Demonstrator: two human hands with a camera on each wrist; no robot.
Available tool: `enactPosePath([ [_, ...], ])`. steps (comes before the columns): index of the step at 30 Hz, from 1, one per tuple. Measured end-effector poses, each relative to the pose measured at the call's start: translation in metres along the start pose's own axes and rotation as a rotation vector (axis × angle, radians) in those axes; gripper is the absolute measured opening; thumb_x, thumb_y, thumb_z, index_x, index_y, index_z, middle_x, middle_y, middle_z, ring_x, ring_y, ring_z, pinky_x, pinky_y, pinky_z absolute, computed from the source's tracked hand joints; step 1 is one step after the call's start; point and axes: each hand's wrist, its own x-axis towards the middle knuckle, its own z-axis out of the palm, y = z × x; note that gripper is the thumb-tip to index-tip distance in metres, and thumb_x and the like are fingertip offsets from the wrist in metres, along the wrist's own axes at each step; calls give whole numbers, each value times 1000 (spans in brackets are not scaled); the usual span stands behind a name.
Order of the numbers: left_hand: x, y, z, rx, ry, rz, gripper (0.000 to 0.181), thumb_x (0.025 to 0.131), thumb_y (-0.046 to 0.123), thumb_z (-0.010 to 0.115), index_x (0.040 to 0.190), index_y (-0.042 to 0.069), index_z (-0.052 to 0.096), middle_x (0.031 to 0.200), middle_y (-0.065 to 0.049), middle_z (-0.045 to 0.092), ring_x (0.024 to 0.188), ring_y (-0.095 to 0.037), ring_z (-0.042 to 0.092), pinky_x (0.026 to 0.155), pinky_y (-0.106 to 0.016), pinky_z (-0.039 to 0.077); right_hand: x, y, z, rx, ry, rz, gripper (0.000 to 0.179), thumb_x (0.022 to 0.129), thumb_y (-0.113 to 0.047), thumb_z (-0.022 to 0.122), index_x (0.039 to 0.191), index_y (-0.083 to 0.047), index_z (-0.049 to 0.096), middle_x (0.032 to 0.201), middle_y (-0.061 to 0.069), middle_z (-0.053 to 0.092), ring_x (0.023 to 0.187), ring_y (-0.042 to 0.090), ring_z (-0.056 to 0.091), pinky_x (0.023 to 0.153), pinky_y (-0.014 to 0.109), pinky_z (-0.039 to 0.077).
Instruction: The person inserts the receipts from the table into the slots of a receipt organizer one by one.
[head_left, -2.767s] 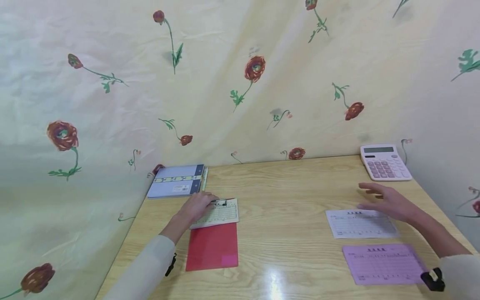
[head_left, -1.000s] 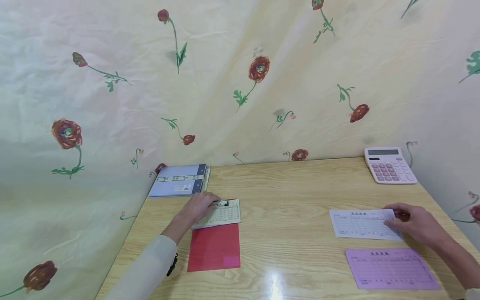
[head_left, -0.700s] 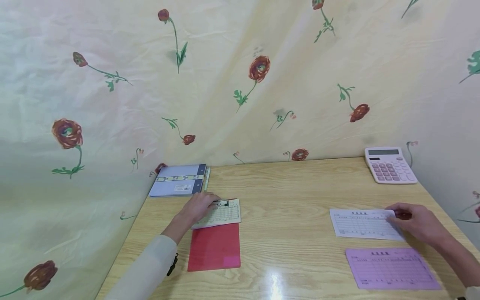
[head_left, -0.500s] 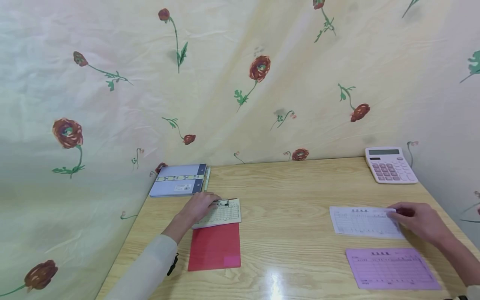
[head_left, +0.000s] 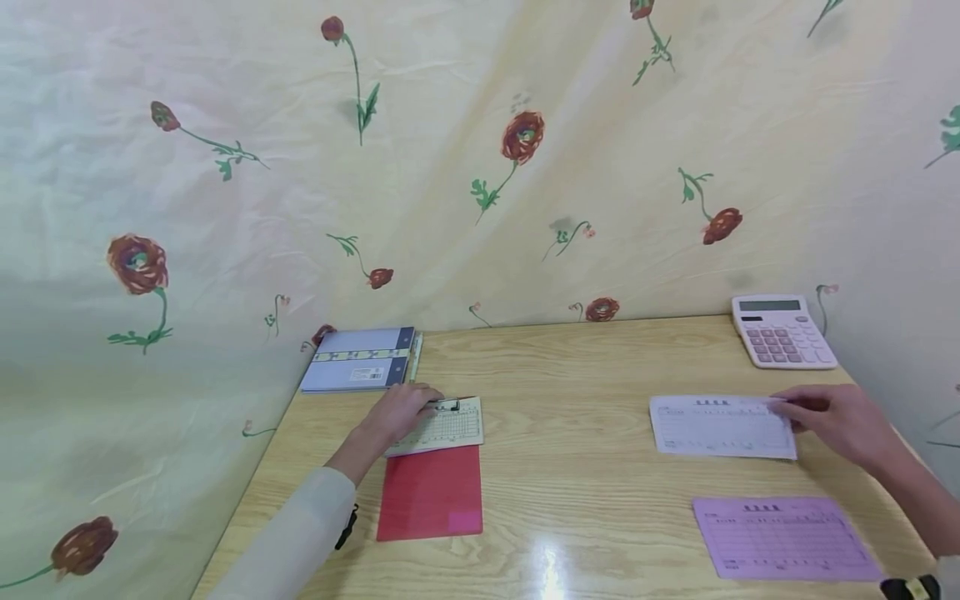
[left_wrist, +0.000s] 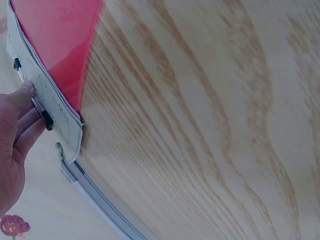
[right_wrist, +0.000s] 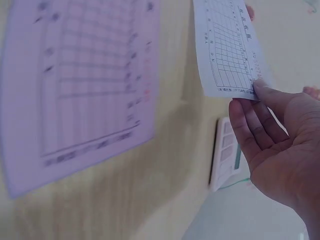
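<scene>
My left hand point(head_left: 401, 410) pinches the top edge of a pad of printed forms point(head_left: 453, 423), right at its black-ended metal clip point(left_wrist: 47, 120). In the left wrist view the thumb lies on the pad's face and the other fingers sit at its edge. Part of a flat red sheet point(head_left: 431, 492) shows from under the pad. On the right, my right hand point(head_left: 847, 421) pinches a white printed slip point(head_left: 712, 427) by its right end, thumb on the printed face. The right wrist view shows the slip raised above the table. A purple printed slip point(head_left: 783, 537) lies flat nearer to me.
Blue-grey notebooks point(head_left: 360, 367) lie at the back left, with a thin pale pen-like stick point(head_left: 416, 354) along their right side. A pink-white calculator point(head_left: 780, 333) rests at the back right. Flowered cloth point(head_left: 420, 167) borders the wooden table point(head_left: 577, 400) behind and at the sides.
My right hand came down to the white slip's right end, took hold of it, and has lifted it slightly away from me. My left hand stays on the clipped pad.
</scene>
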Motion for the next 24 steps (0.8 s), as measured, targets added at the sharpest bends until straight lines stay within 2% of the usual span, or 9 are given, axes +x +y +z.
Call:
enactPosePath([
  [6, 0, -3, 2, 8, 5, 11, 25, 97, 12, 79, 122, 11, 79, 117, -6, 78, 107, -22, 75, 89, -36, 62, 12, -31, 0, 11, -6, -45, 31, 104, -18, 72, 117, 10, 75, 94, 11, 77, 71, 13, 69, 59, 22, 48],
  [11, 1, -3, 2, 12, 5, 18, 26, 98, 13, 79, 124, 11, 79, 119, -6, 78, 110, -23, 74, 92, -38, 62, 24, -55, 9, 47, 0, -130, 24, 101, -13, 75, 113, 8, 77, 93, 10, 78, 69, 11, 69, 59, 23, 52],
  [18, 1, -3, 1, 21, -7, 22, 27, 98, 12, 78, 124, 10, 78, 120, -7, 78, 112, -24, 74, 93, -37, 62, 43, -94, 26, 151, -94, -166, 23, 102, -13, 74, 115, 5, 78, 100, 13, 78, 75, 12, 70, 66, 26, 59],
  [24, 1, -4, 1, 17, -13, 11, 27, 98, 13, 79, 125, 11, 78, 121, -6, 78, 113, -23, 74, 93, -37, 62, 60, -131, 52, 249, -191, -222, 20, 101, -7, 73, 115, 8, 77, 100, 14, 78, 76, 15, 71, 67, 33, 63],
])
